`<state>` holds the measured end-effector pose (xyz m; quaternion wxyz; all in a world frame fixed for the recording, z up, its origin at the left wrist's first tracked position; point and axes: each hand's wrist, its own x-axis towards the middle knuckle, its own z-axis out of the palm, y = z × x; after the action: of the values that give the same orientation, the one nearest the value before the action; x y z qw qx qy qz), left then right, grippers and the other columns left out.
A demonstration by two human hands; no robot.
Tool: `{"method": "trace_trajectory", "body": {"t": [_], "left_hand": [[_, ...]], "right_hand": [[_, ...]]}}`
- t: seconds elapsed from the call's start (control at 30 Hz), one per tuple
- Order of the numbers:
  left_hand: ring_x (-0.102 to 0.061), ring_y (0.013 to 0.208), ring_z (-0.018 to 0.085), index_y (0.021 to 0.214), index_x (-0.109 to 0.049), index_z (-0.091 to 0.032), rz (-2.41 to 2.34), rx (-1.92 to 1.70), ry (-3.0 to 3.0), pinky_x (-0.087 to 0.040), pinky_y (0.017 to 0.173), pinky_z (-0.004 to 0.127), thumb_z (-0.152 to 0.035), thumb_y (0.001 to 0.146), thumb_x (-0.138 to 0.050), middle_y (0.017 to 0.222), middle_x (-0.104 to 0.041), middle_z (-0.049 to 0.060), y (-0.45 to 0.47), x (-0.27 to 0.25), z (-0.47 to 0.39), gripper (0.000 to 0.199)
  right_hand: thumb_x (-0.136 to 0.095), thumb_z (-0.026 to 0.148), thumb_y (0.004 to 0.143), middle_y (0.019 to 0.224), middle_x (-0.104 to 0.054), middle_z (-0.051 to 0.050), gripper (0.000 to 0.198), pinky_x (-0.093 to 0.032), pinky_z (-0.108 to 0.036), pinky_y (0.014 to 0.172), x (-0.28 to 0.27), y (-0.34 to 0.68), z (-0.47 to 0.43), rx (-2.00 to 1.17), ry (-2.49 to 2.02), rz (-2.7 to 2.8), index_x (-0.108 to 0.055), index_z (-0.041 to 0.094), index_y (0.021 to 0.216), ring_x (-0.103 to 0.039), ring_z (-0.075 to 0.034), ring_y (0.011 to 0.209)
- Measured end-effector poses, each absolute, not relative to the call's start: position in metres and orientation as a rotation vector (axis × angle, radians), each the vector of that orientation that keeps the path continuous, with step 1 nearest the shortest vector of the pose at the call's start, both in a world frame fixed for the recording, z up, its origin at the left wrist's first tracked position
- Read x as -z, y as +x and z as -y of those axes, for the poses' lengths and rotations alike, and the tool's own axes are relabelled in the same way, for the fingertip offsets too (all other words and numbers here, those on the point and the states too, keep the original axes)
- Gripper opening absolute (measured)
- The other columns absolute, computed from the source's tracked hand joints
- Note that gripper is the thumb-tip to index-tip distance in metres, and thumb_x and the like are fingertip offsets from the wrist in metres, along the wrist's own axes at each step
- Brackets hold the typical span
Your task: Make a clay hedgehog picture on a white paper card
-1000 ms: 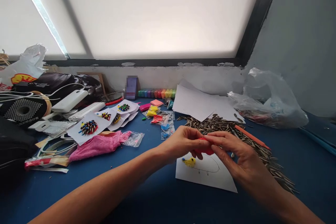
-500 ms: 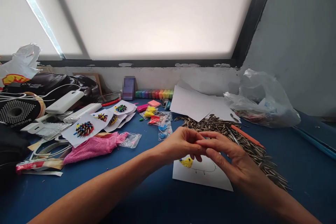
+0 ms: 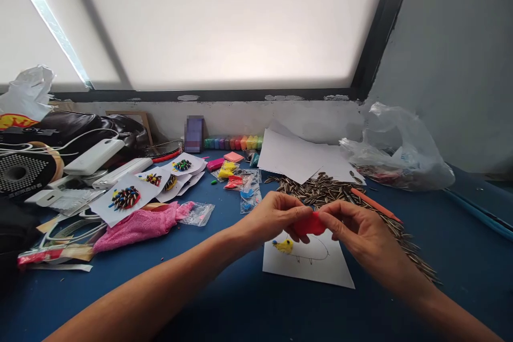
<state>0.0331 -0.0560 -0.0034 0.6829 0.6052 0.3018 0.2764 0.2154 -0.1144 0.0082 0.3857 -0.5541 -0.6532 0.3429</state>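
Note:
A flattened piece of red modelling clay [image 3: 309, 224] is pinched between my two hands, above a white sheet. My left hand [image 3: 278, 219] grips its left side, and my right hand [image 3: 352, 224] has thumb and fingers closed on its right edge. Below lies the drawing paper [image 3: 308, 272], with a pencilled animal outline whose head is filled with yellow clay [image 3: 285, 246], with a dark eye and a blue nose tip. The upper part of the drawing is hidden behind my hands and the clay. Striped sunflower seeds [image 3: 320, 191] are heaped just behind my hands.
An orange pen [image 3: 377, 206] rests on the seeds. Blank paper [image 3: 288, 155] and a plastic bag [image 3: 404, 155] lie behind. Small clay packets [image 3: 248, 192] sit left of the seeds. Further left are finished seed pictures [image 3: 120, 203], a pink cloth [image 3: 140, 228] and a white power bank [image 3: 95, 156].
My hands have moved slightly apart, and the red clay, hidden before between my fingers, now shows as a flat piece stretched between them. The view has shifted a little.

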Motion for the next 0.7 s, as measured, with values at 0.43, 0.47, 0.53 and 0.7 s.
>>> {"method": "trace_trajectory", "body": {"t": [0.43,0.47,0.53,0.7], "left_hand": [[-0.066,0.064,0.014,0.088,-0.070,-0.008,-0.691,-0.554,1.381,-0.051,0.063,0.026,-0.064,0.078,-0.066,0.084,-0.072,0.013,0.0303,-0.0036,0.0585,0.057],[-0.066,0.064,0.014,0.087,-0.070,-0.008,-0.690,-0.548,1.377,-0.052,0.064,0.027,-0.062,0.078,-0.067,0.084,-0.072,0.012,0.0301,-0.0032,0.0579,0.055],[-0.066,0.066,0.014,0.089,-0.071,-0.009,-0.661,-0.524,1.362,-0.052,0.065,0.026,-0.054,0.076,-0.073,0.086,-0.072,0.011,0.0297,-0.0020,0.0567,0.047],[-0.065,0.065,0.013,0.089,-0.071,-0.010,-0.608,-0.526,1.357,-0.049,0.064,0.025,-0.035,0.067,-0.082,0.079,-0.071,0.006,0.0305,0.0027,0.0561,0.035]], "right_hand": [[-0.058,0.052,0.088,0.088,-0.067,-0.003,0.033,-0.049,-0.030,0.071,-0.0095,0.2147,0.1153,-0.758,-1.348,1.681,-0.065,0.023,0.076,-0.061,-0.020,0.083],[-0.058,0.053,0.088,0.088,-0.067,-0.003,0.033,-0.049,-0.030,0.071,-0.0098,0.2145,0.1156,-0.763,-1.349,1.685,-0.065,0.023,0.076,-0.062,-0.020,0.083],[-0.056,0.054,0.090,0.084,-0.067,-0.003,0.034,-0.050,-0.030,0.069,-0.0097,0.2144,0.1164,-0.784,-1.359,1.682,-0.067,0.023,0.081,-0.061,-0.019,0.077],[-0.056,0.056,0.089,0.085,-0.068,-0.002,0.036,-0.053,-0.031,0.070,-0.0063,0.2146,0.1171,-0.870,-1.356,1.585,-0.068,0.024,0.102,-0.062,-0.018,0.075]]}}
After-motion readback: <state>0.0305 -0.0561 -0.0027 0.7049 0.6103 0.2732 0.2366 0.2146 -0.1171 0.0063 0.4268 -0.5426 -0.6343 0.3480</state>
